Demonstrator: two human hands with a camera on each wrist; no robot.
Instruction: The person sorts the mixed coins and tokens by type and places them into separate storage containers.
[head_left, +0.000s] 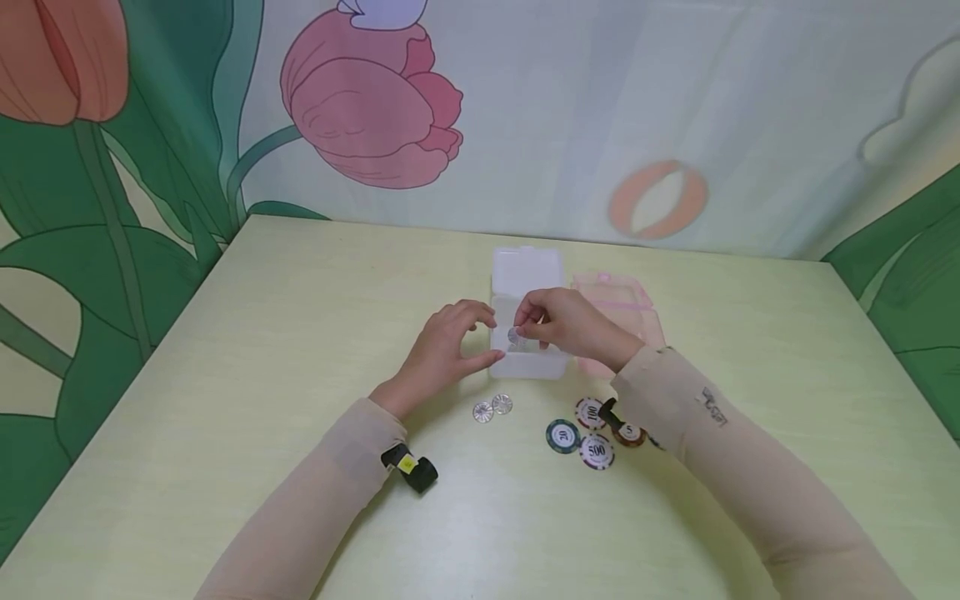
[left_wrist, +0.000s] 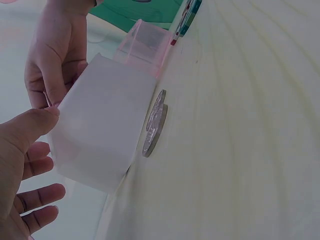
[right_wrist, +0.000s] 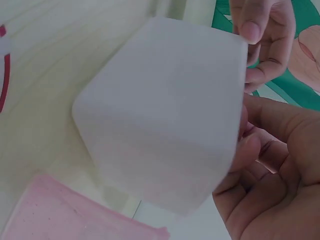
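A white plastic box point(head_left: 528, 367) stands with its lid point(head_left: 528, 271) raised at the back. My right hand point(head_left: 566, 321) reaches over the box and pinches a silver coin point(head_left: 513, 336) between thumb and fingertips. At the box's left side is my left hand point(head_left: 450, 346), its thumb on the rim near the front corner and its other fingers loosely bent, holding nothing. Two silver coins point(left_wrist: 155, 124) lie on the table just in front of the box. In the right wrist view, the box wall hides the box's inside and the coin.
A pink translucent box point(head_left: 637, 321) with its lid up stands right of the white one, partly behind my right forearm. Several poker chips point(head_left: 596, 451) lie on the table point(head_left: 262, 375) in front, some under my right sleeve. A flower-print curtain point(head_left: 525, 108) hangs behind.
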